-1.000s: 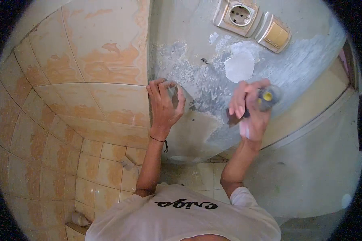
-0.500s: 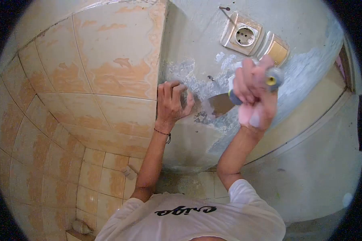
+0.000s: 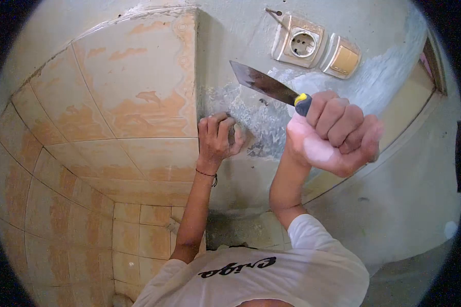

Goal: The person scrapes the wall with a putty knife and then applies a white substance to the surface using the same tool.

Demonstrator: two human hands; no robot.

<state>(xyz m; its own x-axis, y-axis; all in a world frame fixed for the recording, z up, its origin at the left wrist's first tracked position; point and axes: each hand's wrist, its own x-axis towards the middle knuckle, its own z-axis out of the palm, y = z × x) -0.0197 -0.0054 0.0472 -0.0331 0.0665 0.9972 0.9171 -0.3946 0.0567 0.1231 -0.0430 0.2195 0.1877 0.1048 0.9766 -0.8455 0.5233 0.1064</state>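
Note:
My right hand (image 3: 338, 130) is wrapped round the handle of a putty knife (image 3: 269, 87), palm side toward me. The metal blade points up and left, in front of the wall below the socket, and looks lifted off the surface. My left hand (image 3: 218, 137) rests against the wall beside the tiled corner, its fingers curled; what they hold, if anything, is hidden. Between the two hands lies a rough, scraped patch (image 3: 264, 123) with pale flaking paint. A dark braided band circles my left wrist.
Above the patch are a wall socket (image 3: 302, 44) and a switch (image 3: 344, 60), with a nail (image 3: 275, 17) sticking out beside the socket. Orange and cream tiles (image 3: 138, 66) cover the left wall and end at an outer corner. A door frame (image 3: 435, 66) stands at the right.
My right hand has turned and moved down and right, swinging the blade up and away from the scraped patch. My left hand stays on the wall.

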